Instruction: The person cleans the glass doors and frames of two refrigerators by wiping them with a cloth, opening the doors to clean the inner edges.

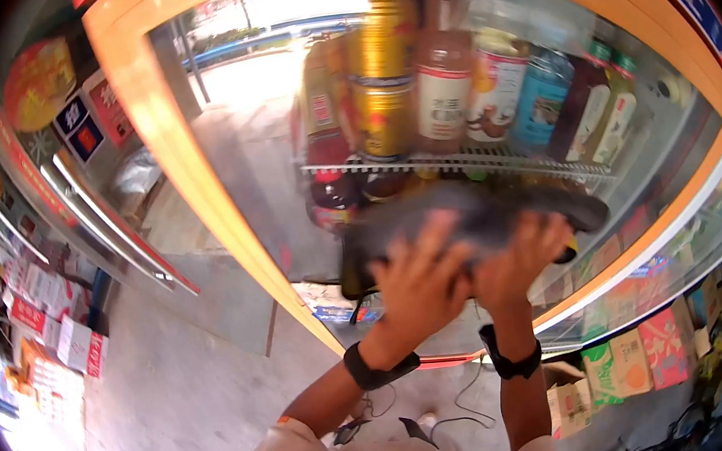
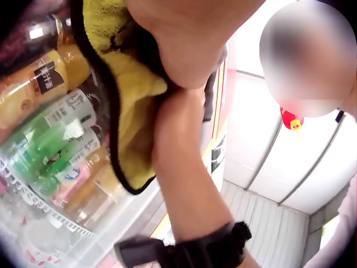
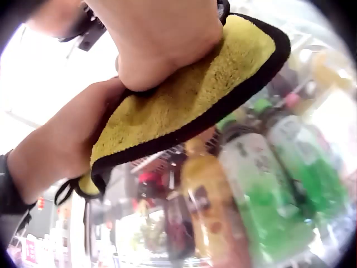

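Far L: red-and-white cartons (image 1: 77, 345), stacked low, daylight glaring nearby. Next, posters (image 1: 81, 128), w/ long metal handles (image 1: 111, 222) just below. Grey floor (image 1: 173, 372) underneath, smooth-looking, w/ a seam or two. Then orange door frame (image 1: 123, 48), slanted in head view, set round clear glass (image 1: 245, 149); bright street scene (image 1: 271, 58) showing in its upper L part.

Behind glass: white wire shelf (image 1: 461, 163), loaded L to R w/ gold cans (image 1: 385, 125), pinkish bottle (image 1: 441, 83), blue bottle (image 1: 546, 102), etc. Below shelf line, mid-glass: cloth (image 1: 501, 201), dark grey side up, motion-blurred; yellow side w/ blk edging visible in both wrist views.

On cloth, left hand (image 1: 420, 277), then right hand (image 1: 517, 266): hands close tog., side by side, fingers spread, pressing it to glass. Blk bands (image 1: 373, 371) on both wrists. Lower R, past frame: printed packs (image 1: 605, 371), green, orange & pink. Also, R side of left wrist view: white panelled ceiling (image 2: 273, 162), red ornament (image 2: 291, 118) hanging.
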A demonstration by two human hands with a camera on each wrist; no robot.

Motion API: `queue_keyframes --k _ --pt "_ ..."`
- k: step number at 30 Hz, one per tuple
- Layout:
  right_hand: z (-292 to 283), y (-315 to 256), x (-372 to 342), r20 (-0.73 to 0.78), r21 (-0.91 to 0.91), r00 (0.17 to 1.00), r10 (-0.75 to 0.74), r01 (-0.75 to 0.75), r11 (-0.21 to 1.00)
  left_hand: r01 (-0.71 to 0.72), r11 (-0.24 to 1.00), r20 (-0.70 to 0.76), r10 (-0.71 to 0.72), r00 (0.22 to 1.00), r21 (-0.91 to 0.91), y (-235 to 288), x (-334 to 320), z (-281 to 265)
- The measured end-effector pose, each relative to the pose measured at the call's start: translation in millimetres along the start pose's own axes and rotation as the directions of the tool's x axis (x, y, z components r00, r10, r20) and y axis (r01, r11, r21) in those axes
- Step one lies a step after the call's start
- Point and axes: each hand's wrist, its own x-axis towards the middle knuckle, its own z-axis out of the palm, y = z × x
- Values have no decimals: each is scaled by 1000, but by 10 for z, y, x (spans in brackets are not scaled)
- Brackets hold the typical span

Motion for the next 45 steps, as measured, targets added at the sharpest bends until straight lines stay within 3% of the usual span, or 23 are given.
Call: queue_keyframes --k 1,3,5,6,8,10,12,13,14,16,19,22,23,24,26,28,30,32,37,41,43,44,45 --pt "-72 21 -53 -30 96 985 169 -165 982 -81 993 5 82 997 -80 10 101 -57" --pt "-164 69 291 -76 81 985 158 -151 985 -283 940 -94 270 958 -190 -6 436 -269" --pt "-207 14 809 -135 18 979 153 -152 988 -278 945 -100 264 959 -170 -69 787 -628" --pt "-190 -151 1073 -181 33 957 225 -223 974 -243 968 -147 232 962 -61 -127 940 -834" --pt "-189 -458 1511 -174 28 971 163 -160 987 -38 993 -217 13 976 -114 -291 1013 -1100" --pt "-232 -695 1592 -3 -37 999 52 -52 998 142 990 -369 -141 919 -24 -448 791 -963" --pt "-216 -734 1306 96 3 993 -63 63 998 239 959 -396 -282 874 -155 -407 406 -551" --pt "-187 -754 1101 147 30 982 -121 118 993 251 966 -333 -256 907 -59 -311 256 -404" --pt "-168 -660 877 138 63 989 -47 38 997 259 965 -268 -239 933 40 -235 189 -319" --pt "-206 -317 668 102 122 994 48 -61 991 31 999 -168 -36 985 -34 -210 348 -420" --pt "-302 -294 1254 -22 83 998 58 -56 995 -218 975 -213 203 956 -49 -259 826 -829" --pt "-263 -639 1867 -85 40 995 48 -45 998 -27 999 -135 21 991 -42 -419 1076 -1299" --pt "-290 -797 1946 7 14 1000 -11 11 1000 12 999 -252 -3 968 38 -516 1028 -1290" --pt "-309 -941 1974 104 -11 992 -65 67 998 57 993 -365 -15 931 106 -613 962 -1211" --pt "-262 -1143 1753 186 170 976 -111 79 982 181 983 -373 -158 914 26 -728 529 -846" --pt "-160 -1181 1351 177 184 961 -211 178 967 270 962 -333 -268 904 -41 -676 78 -429" --pt "-156 -1129 1238 154 205 962 -226 192 960 325 945 -205 -322 924 -18 -579 10 -409" --pt "-228 -1046 1445 131 276 965 -228 186 943 269 963 -253 -253 934 32 -600 176 -481" --pt "-453 -551 1910 25 226 996 -83 75 971 59 991 -302 -20 953 121 -402 963 -1004" --pt "-308 -360 1019 -73 151 946 316 -303 941 -52 963 -87 78 993 264 -309 619 -759" --pt "12 -621 330 -144 124 904 403 -387 914 -106 944 -9 115 993 313 -452 177 -486" --pt "64 -759 165 -106 133 921 376 -361 923 -80 987 -22 84 996 139 -588 10 -388" --pt "5 -805 225 -70 141 923 377 -365 920 -29 982 55 18 998 188 -516 58 -480"
